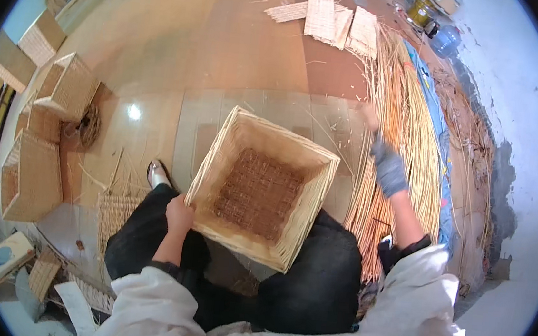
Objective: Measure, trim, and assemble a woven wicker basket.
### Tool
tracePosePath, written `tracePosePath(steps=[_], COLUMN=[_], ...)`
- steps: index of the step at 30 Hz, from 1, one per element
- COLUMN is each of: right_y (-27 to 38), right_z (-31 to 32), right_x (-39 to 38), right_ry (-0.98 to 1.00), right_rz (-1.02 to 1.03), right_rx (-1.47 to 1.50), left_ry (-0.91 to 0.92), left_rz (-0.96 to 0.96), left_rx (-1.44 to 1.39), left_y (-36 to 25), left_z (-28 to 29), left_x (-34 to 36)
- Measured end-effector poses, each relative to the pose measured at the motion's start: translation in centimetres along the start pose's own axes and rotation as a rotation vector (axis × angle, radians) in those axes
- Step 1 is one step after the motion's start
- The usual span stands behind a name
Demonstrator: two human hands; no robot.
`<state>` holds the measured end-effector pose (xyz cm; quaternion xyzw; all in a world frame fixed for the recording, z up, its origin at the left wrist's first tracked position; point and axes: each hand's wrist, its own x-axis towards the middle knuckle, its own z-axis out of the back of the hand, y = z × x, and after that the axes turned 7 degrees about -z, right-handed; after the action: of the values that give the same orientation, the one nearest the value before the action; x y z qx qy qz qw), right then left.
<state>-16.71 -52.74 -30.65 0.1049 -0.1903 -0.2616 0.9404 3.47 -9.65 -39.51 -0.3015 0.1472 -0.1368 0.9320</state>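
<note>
A square woven wicker basket (318, 198) with pale walls and a brown woven bottom sits tilted over my lap, its open top facing up. My left hand (179, 214) is closed on its left edge, near the lower left corner. Out to the right, my right hand (386, 163) wears a grey glove with bare fingertips and hovers over or beside a long bundle of wicker rods (410, 117). Motion smears those fingers, so whether they hold anything is unclear. The right hand is apart from the basket.
Several finished baskets (35, 174) stand along the left side. Flat woven panels (321, 19) lie at the far end of the rods. A blue water jug (446, 41) is by the right wall. Left of my leg lies a woven piece (115, 215) with loose ends.
</note>
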Motion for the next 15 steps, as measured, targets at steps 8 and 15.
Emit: tracePosePath(steps=[8, 15], right_y=[19.8, 26.6], right_z=[13.3, 4.3], right_x=[8.6, 7.0], right_ry=[0.111, -0.379], right_rz=[-0.125, 0.059], right_rx=[0.516, 0.847], left_ry=[-0.017, -0.03], left_rz=[-0.012, 0.096], left_rx=[0.034, 0.028], left_y=[-1.4, -0.4], left_z=[-0.7, 0.6], left_x=[-0.5, -1.5])
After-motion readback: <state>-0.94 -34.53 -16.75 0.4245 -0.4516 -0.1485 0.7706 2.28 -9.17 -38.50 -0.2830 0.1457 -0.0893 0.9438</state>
